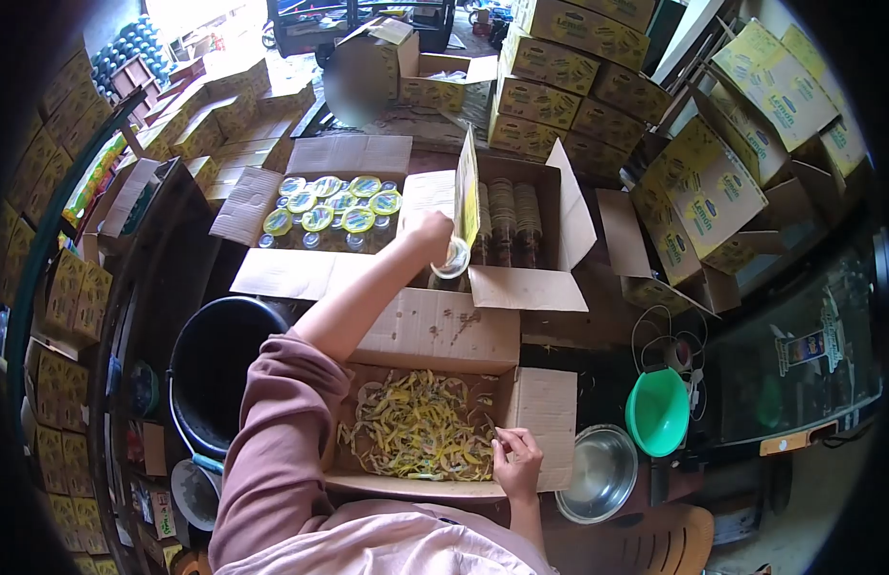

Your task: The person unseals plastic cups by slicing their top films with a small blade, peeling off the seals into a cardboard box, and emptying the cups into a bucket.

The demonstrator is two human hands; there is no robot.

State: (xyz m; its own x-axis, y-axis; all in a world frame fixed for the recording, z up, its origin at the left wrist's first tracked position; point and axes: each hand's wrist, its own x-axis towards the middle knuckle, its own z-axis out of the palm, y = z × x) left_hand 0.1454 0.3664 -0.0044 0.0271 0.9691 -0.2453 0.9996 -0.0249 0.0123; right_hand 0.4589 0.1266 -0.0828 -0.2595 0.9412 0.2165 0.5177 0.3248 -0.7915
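My left hand (430, 236) is stretched forward over the boxes, its fingers closed on a clear plastic cup (452, 259). The cup is tilted beside the upright flap of a carton (531, 287) holding rows of stacked round brownish things. My right hand (517, 460) is at the right edge of a low open carton (435, 326). A small thin dark piece (496, 428) shows between its thumb and fingers. In that carton lies a loose heap of yellow-green pieces (416, 426). Another open carton (282, 273) holds several cups with yellow-rimmed lids (344, 201).
A black bucket (219, 374) stands at the left. To the right are a metal bowl (598, 474), a green plastic bowl (657, 412) and a glass-topped case (799, 335). Yellow printed cartons (569, 77) are stacked behind, with opened ones (703, 201) at the right.
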